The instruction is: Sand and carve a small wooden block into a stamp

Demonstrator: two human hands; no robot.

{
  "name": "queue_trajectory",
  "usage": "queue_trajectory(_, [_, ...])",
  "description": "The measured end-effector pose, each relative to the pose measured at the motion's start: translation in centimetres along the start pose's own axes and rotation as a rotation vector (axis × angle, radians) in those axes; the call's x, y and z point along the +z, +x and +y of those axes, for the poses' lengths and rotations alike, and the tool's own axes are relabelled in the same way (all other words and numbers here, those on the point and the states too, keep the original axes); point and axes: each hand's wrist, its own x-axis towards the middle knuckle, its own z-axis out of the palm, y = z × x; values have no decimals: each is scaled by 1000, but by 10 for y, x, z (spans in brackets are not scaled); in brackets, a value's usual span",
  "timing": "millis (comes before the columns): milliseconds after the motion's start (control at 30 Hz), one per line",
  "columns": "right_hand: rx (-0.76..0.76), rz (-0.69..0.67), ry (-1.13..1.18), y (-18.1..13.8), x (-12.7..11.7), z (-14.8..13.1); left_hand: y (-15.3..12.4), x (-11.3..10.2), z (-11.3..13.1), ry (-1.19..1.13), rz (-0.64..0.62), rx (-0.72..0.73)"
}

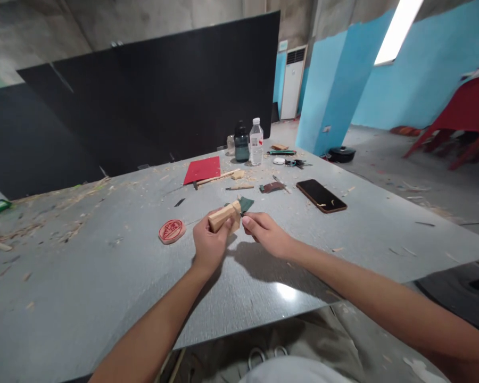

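My left hand [209, 243] is wrapped round a pale carved wooden block [223, 216], its thumb along the near side. The block is tilted, with a notch near its far end. Close against that end, my right hand [270, 235] is closed in a pinch. A small dark bit shows at its fingertips, too small to name. Behind the block is a dark green piece like sandpaper [246, 204]; whether it is held or lies on the table cannot be made out. Left of my hands lies a round wooden piece with a red design [171, 232].
On the grey table [115, 276] lie a phone [321, 196], a curved brown strip [273, 187], a thin wooden-handled tool [240, 187] and a red sheet [203, 170]. A clear bottle [256, 143] and a dark bottle [241, 144] stand behind. Wood shavings are scattered about.
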Motion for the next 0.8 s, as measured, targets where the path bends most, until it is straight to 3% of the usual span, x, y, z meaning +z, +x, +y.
queue_trajectory(200, [-22, -19, -32, -1, -1, -6, -8, 0, 0, 113, -59, 162])
queue_trajectory(433, [-123, 72, -253, 7, -1, 4, 4, -11, 0, 467, -25, 684])
queue_trajectory(533, [2, 203, -243, 24, -24, 19, 2, -15, 5, 533, -90, 897])
queue_trajectory(600, [137, 402, -202, 33, -49, 29, -3, -14, 9, 491, -231, 1041])
queue_trajectory(667, [141, 493, -214, 36, -69, 35, -7, -12, 10, 413, -266, 1052])
queue_trajectory(733, [120, 603, -187, 34, -73, 38, -5, -10, 9, 400, -194, 924])
queue_trajectory(800, [73, 498, -140, 30, -59, 36, 0, -10, 5, 405, -101, 740])
